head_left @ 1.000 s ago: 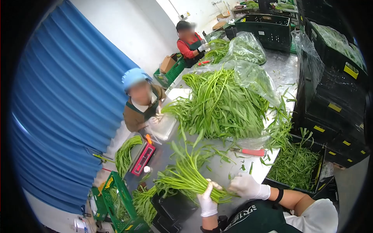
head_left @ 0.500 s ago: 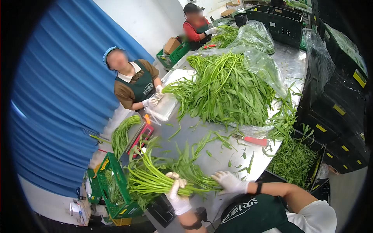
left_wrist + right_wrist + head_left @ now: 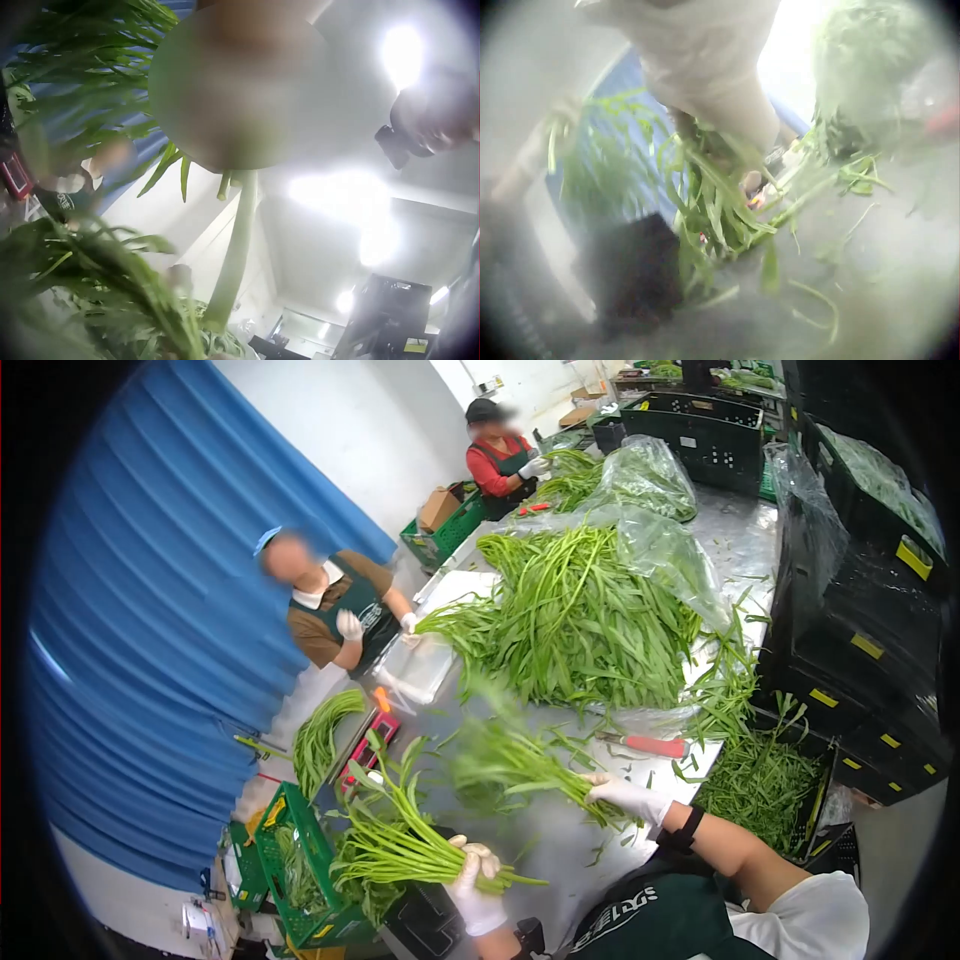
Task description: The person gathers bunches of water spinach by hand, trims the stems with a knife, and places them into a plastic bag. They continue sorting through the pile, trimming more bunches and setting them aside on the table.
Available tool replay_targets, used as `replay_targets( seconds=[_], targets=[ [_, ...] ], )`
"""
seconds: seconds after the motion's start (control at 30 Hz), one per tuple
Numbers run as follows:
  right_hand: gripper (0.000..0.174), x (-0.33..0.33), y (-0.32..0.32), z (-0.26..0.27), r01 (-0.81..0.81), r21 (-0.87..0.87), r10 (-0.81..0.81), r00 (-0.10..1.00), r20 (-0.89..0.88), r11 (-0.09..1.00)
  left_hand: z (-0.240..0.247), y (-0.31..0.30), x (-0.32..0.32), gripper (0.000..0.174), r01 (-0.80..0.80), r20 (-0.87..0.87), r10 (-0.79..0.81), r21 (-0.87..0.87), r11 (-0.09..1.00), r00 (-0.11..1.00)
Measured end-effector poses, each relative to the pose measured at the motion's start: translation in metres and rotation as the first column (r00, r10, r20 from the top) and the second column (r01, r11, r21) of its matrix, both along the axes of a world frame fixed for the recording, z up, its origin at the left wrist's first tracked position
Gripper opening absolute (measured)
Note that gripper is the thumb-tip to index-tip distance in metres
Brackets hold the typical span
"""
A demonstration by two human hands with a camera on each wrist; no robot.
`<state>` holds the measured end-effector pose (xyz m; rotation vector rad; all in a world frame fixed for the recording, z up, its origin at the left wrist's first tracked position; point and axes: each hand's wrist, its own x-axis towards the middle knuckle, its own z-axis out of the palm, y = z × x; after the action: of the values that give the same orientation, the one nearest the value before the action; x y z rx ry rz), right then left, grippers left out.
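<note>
Your left hand [image 3: 476,890] grips a bunch of greens [image 3: 395,840] by the stems, the leaves fanning out to its left. Your right hand [image 3: 627,798] clasps a second bunch [image 3: 515,760], blurred, over the bench [image 3: 735,540] and apart from the first.

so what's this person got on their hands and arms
The left hand and right hand are white-gloved. A black band circles the right wrist; the forearm is bare up to a white short sleeve, beside a dark green apron.
</note>
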<state>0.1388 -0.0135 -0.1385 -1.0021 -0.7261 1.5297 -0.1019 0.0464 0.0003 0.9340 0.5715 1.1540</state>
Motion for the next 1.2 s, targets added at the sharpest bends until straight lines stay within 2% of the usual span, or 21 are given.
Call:
replay_targets(
  seconds=[0.03, 0.07, 0.13, 0.17, 0.2, 0.27, 0.3, 0.33, 0.4, 0.47, 0.57, 0.7, 0.8, 0.83, 0.9, 0.93, 1.0, 1.07, 1.13, 1.17, 1.2],
  targets=[
    [0.057, 0.009, -0.01, -0.002, -0.016, -0.103, -0.006, 0.976, -0.218, 0.995, -0.005, 0.0, 0.007, 0.042, 0.01, -0.008, -0.01, -0.039, 0.999, 1.0],
    [0.057, 0.019, -0.021, -0.005, 0.005, -0.105, -0.028, 0.976, -0.215, 0.994, -0.008, -0.001, 0.015, 0.044, 0.022, -0.017, -0.024, -0.076, 0.997, 1.0],
    [0.051, 0.037, -0.043, -0.019, 0.326, -0.132, -0.28, 0.918, 0.282, 0.936, -0.01, -0.003, 0.029, 0.05, 0.056, -0.036, -0.06, -0.104, 0.993, 0.998],
    [0.048, 0.044, -0.046, -0.064, 0.595, -0.045, -0.475, 0.683, 0.555, 0.803, -0.011, -0.004, 0.033, 0.051, 0.068, -0.052, -0.076, -0.138, 0.988, 0.996],
    [0.044, 0.057, -0.057, -0.075, 0.637, 0.219, -0.591, 0.456, 0.666, 0.739, -0.013, -0.005, 0.035, 0.052, 0.078, -0.071, -0.091, -0.173, 0.982, 0.993],
    [0.04, 0.062, -0.086, -0.052, 0.8, 0.171, -0.636, 0.305, 0.708, 0.575, -0.025, -0.003, 0.036, 0.046, 0.097, -0.081, -0.115, -0.196, 0.976, 0.99],
    [0.03, 0.059, -0.091, -0.052, 0.83, 0.262, -0.684, 0.182, 0.706, 0.492, -0.03, -0.003, 0.038, 0.041, 0.082, -0.089, -0.105, -0.231, 0.969, 0.99],
    [0.03, 0.055, -0.097, -0.052, 0.838, 0.257, -0.684, 0.176, 0.708, 0.481, -0.033, -0.004, 0.04, 0.036, 0.066, -0.098, -0.095, -0.266, 0.962, 0.991],
    [0.026, 0.044, -0.105, -0.043, 0.726, 0.022, -0.387, 0.341, 0.856, 0.688, -0.036, -0.005, 0.046, 0.032, 0.085, -0.093, -0.115, -0.277, 0.957, 0.989],
    [0.033, 0.03, -0.102, -0.038, 0.565, 0.12, -0.257, 0.169, 0.952, 0.817, -0.035, -0.006, 0.051, 0.027, 0.098, -0.089, -0.128, -0.283, 0.954, 0.988],
    [0.043, 0.016, -0.081, -0.053, 0.472, 0.28, -0.298, -0.037, 0.954, 0.836, -0.032, -0.011, 0.057, 0.026, 0.085, -0.126, -0.12, -0.253, 0.964, 0.985],
    [0.046, 0.019, -0.045, -0.032, 0.423, 0.392, -0.359, -0.158, 0.92, 0.817, -0.033, -0.019, 0.057, 0.029, 0.075, -0.21, -0.119, -0.205, 0.976, 0.97],
    [0.042, 0.02, -0.026, -0.047, 0.34, 0.22, -0.14, -0.246, 0.959, 0.914, -0.034, -0.021, 0.058, 0.031, 0.068, -0.229, -0.116, -0.208, 0.976, 0.967],
    [0.042, 0.023, -0.022, -0.05, 0.338, 0.228, -0.146, -0.251, 0.957, 0.913, -0.037, -0.021, 0.057, 0.031, 0.08, -0.247, -0.128, -0.196, 0.977, 0.961],
    [0.04, 0.03, -0.021, -0.054, 0.418, 0.045, -0.054, 0.01, 0.998, 0.907, -0.038, -0.02, 0.055, 0.03, 0.089, -0.257, -0.137, -0.189, 0.978, 0.957],
    [0.04, 0.034, -0.024, -0.055, 0.412, 0.049, -0.057, 0.007, 0.998, 0.91, -0.039, -0.019, 0.053, 0.03, 0.083, -0.254, -0.13, -0.186, 0.979, 0.959],
    [0.042, 0.045, -0.031, -0.051, 0.501, -0.123, -0.225, 0.576, 0.786, 0.856, -0.044, -0.017, 0.051, 0.028, 0.074, -0.258, -0.125, -0.197, 0.978, 0.958],
    [0.032, 0.038, -0.043, -0.019, 0.526, -0.107, -0.283, 0.606, 0.743, 0.844, -0.047, -0.016, 0.054, 0.027, 0.077, -0.259, -0.135, -0.22, 0.972, 0.956],
    [0.021, 0.026, -0.051, 0.008, 0.543, 0.034, -0.527, 0.796, 0.3, 0.839, -0.055, -0.015, 0.06, 0.026, 0.082, -0.26, -0.146, -0.243, 0.967, 0.954],
    [0.015, 0.018, -0.06, 0.045, 0.507, 0.03, -0.498, 0.831, 0.246, 0.861, -0.062, -0.012, 0.066, 0.026, 0.115, -0.266, -0.185, -0.26, 0.959, 0.946],
    [0.017, 0.014, -0.066, 0.058, 0.432, -0.007, -0.401, 0.843, 0.358, 0.902, -0.067, -0.012, 0.07, 0.026, 0.146, -0.272, -0.223, -0.277, 0.95, 0.936]
  ],
)
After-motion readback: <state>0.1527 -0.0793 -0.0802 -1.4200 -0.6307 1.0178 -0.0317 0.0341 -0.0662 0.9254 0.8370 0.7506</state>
